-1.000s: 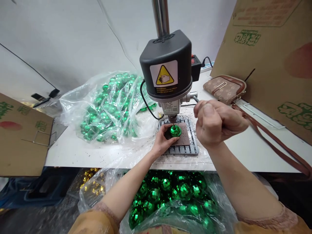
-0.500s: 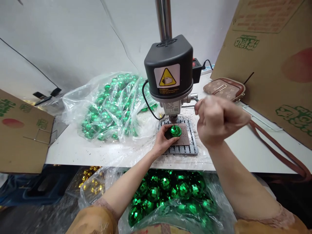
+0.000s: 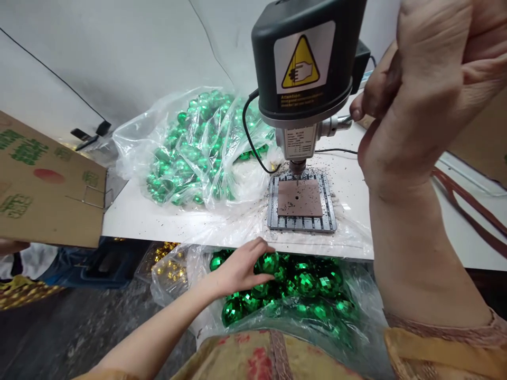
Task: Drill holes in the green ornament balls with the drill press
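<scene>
Since earlier frame, my left hand [image 3: 241,269] dropped from brown drill plate [image 3: 300,198], fingers now closed on faceted green ball [image 3: 270,262] in bag below; right hand [image 3: 415,89] fisted round press lever [image 3: 336,124].

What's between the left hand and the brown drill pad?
Head view: the table's white front edge under clear plastic sheet, speckled with dark chips. Left hand rests on a green ball; pad is bare.

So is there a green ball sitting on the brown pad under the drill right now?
No. The brown pad under the drill press is bare, and the left hand is down on a green ball in the bag below the table.
</scene>
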Tool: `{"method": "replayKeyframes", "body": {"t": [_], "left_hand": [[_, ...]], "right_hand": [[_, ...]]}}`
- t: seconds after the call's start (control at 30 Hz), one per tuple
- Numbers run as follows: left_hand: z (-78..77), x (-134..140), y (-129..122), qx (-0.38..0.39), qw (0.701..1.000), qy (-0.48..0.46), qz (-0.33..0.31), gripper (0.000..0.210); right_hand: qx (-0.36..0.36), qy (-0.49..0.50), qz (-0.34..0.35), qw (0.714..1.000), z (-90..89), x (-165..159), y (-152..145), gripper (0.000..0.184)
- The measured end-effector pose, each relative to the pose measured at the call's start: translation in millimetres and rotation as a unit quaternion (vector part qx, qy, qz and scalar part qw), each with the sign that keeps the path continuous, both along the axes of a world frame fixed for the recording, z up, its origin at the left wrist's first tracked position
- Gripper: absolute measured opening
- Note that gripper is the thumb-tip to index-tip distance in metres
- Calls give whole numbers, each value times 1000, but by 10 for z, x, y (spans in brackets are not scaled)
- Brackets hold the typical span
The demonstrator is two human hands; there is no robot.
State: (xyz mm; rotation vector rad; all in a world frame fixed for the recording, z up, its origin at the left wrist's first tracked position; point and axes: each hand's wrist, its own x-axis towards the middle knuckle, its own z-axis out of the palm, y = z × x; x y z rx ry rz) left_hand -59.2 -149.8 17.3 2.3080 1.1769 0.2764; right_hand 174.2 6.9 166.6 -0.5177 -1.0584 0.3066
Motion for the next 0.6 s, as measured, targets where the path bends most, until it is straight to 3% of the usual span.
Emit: {"method": "replayKeyframes", "body": {"t": [0.13,0.2,0.27,0.33,0.43,0.57,0.6], "left_hand": [[-211,-102,-319,128,981,145,-20,50],[-241,-105,-326,180,974,135,-23,53],[-188,-114,-179,220,973,75,-2,40],[-84,-138,146,250,967,8,46,24],[58,-176,918,248,958,-27,139,30],[77,-138,2051,139,934,-29,328,37],[54,-112,2276,126,930,-34,343,35]], "right_hand": [[6,15,-2,1000,-2,-9,26,44],[15,13,1,1000,-2,-10,25,46],[14,5,4,1000,-6,-7,6,47],[13,-2,4,1000,-13,-4,-18,47],[13,2,3,1000,-24,-6,-38,43],[19,27,-9,999,-25,-27,-40,39],[18,30,-12,999,-23,-32,-44,40]]}}
